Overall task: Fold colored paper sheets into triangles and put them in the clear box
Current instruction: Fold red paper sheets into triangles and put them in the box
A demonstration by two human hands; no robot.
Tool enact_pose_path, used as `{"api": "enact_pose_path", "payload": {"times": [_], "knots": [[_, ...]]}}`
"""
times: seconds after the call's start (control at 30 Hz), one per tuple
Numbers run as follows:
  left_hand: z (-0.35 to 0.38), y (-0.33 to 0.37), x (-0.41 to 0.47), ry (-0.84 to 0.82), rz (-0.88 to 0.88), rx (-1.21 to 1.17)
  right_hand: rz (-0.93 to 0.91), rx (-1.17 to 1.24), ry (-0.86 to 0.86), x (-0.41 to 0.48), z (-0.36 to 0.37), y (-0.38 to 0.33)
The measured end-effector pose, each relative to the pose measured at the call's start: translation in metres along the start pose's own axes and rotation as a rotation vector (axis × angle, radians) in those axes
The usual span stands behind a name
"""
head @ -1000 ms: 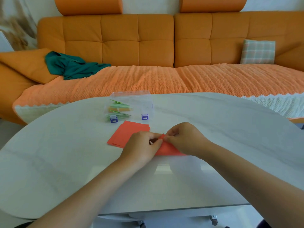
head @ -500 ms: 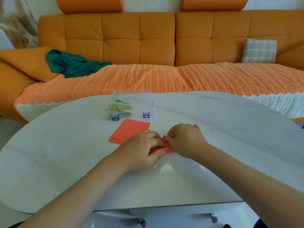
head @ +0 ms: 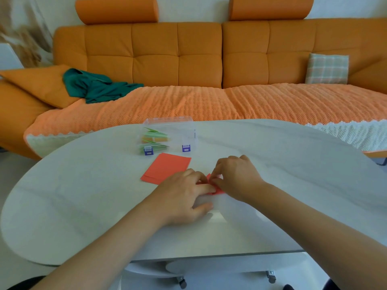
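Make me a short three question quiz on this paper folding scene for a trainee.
1. Multiple choice: what are the left hand and right hand working on? A) a green sheet B) a red paper piece C) the box lid
2. True or false: the clear box holds no folded paper.
3. Fill in: the green cloth lies on the orange ___.
Key: 1 B. 2 false, green and orange folded pieces lie inside. 3 sofa.
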State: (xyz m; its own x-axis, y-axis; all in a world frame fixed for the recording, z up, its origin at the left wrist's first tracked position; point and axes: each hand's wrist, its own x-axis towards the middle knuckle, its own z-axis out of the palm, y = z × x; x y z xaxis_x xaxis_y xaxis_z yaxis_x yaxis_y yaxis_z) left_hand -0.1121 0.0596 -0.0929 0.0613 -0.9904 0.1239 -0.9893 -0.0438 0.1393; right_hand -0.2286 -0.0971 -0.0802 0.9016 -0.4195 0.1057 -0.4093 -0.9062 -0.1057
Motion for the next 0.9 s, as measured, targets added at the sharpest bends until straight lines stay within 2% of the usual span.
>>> {"api": "enact_pose_path", "payload": {"times": [0.2,0.43,0.57,0.73,0.9], "knots": [[0.002,0.01,-0.007,0.047,0.09,0.184,0.049,0.051,0.011,0.001,0.005,0.002],[0.01,0.023,-0.018,0.044,0.027,0.044,0.04,0.051,0.029,-0.001,0.005,0.003],[0.018,0.026,-0.023,0.109,-0.035,-0.041,0.028,0.049,0.053,-0.003,0.008,0.002],[0.016,0.03,-0.025,0.113,-0.07,-0.086,-0.107,-0.055,0.116,-0.01,0.01,0.003],[0.016,0.031,-0.026,0.073,-0.075,-0.063,-0.317,-0.035,0.268,-0.024,0.015,0.006]]}}
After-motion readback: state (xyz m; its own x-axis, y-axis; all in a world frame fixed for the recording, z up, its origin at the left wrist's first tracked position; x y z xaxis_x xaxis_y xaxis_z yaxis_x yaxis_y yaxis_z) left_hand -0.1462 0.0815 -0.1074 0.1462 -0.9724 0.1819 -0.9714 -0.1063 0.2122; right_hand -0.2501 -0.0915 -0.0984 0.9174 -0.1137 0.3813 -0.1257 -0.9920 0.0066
